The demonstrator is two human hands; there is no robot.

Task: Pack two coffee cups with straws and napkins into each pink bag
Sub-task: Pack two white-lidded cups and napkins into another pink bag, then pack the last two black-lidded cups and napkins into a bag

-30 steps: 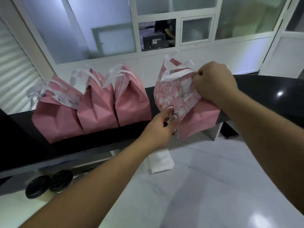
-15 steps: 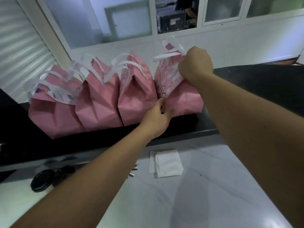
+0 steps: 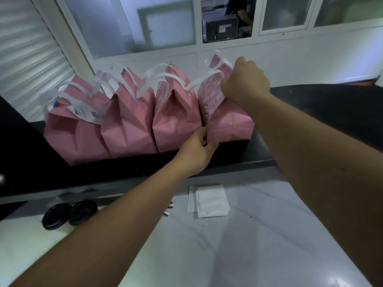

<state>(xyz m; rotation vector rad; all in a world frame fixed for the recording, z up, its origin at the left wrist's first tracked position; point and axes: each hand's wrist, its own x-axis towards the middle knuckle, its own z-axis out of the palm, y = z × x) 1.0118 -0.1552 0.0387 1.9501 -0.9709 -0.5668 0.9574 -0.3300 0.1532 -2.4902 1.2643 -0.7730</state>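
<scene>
Several pink bags with white handles stand in a row on the raised black ledge (image 3: 323, 104). The rightmost pink bag (image 3: 230, 125) touches its neighbour (image 3: 176, 121). My right hand (image 3: 245, 81) grips the top of the rightmost bag, fingers curled over its folded edge. My left hand (image 3: 199, 149) pinches that bag's lower left corner at the ledge's front edge. Two coffee cups with black lids (image 3: 69, 215) stand on the white counter at the lower left. White napkins (image 3: 208, 200) lie on the counter below the ledge. No straws are visible.
The white counter (image 3: 259, 235) spreads in front of me below the ledge. A few small dark bits (image 3: 169, 209) lie left of the napkins. Behind the bags a white wall holds windows, and a black box (image 3: 222, 29) sits in one opening.
The rightmost bag has been carried left and up onto the ledge and now stands against the row. Both hands kept their hold on it. The camera view tilted downward.
</scene>
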